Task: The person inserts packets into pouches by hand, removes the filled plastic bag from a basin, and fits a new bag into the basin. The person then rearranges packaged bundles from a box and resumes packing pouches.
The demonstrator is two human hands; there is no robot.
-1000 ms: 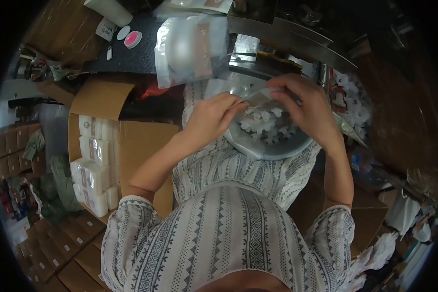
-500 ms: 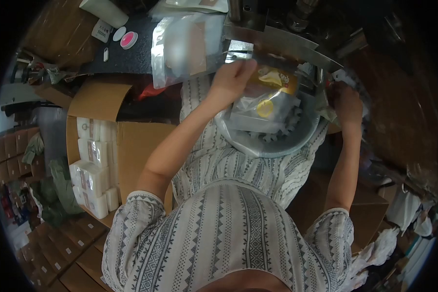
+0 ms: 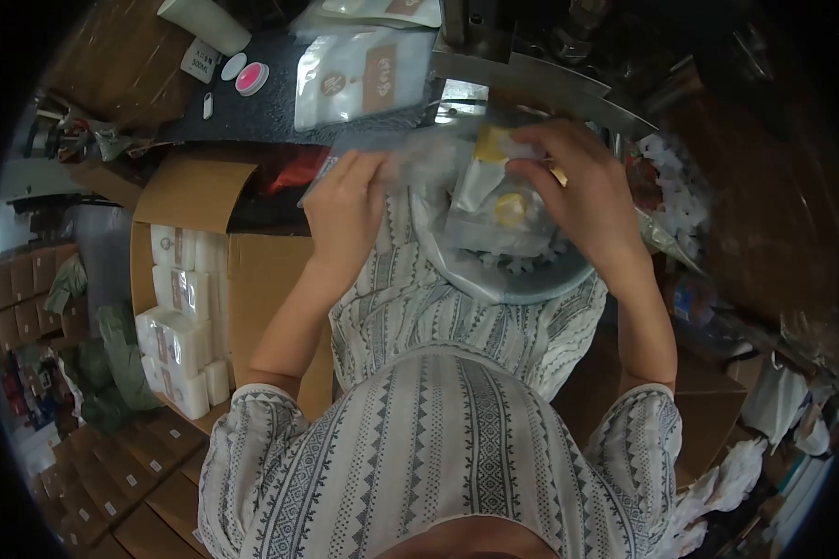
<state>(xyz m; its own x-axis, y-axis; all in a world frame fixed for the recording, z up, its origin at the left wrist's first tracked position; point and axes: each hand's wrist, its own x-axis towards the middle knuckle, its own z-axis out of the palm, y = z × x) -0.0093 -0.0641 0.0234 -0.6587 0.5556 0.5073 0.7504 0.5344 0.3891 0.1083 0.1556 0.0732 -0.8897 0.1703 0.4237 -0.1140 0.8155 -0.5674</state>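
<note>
Nearest of all, the patterned garment (image 3: 438,438) spreads over the lap, and there on the lap sits the grey-blue basin (image 3: 541,291), with toothed white pieces (image 3: 522,265) peeping out inside its near side. And over the basin, here it is: the packet (image 3: 499,219), clear and glossy, a yellow band across its far end, a round yellow mark lower down, pale contents showing through, its near edge a flat transparent strip.

Right hand (image 3: 583,200) at the packet's far end, thumb and forefinger curved with a small gap between the tips; whether they have hold of it, I cannot tell.

Over to the left hand (image 3: 345,214), beyond the carton's near flap: fingers and thumb drawn together on a clear bag (image 3: 415,154), blurred and thin, its sheet showing on both sides of the hand.

Left of that, the open carton (image 3: 275,298), white packs (image 3: 172,289) stacked in it. Farther, on the dark mat (image 3: 270,116), a frosted pouch (image 3: 350,79) with a brown label, and to its left a round pink-topped tub (image 3: 252,78). Far right, a metal bar (image 3: 569,88) slants past the packet.
</note>
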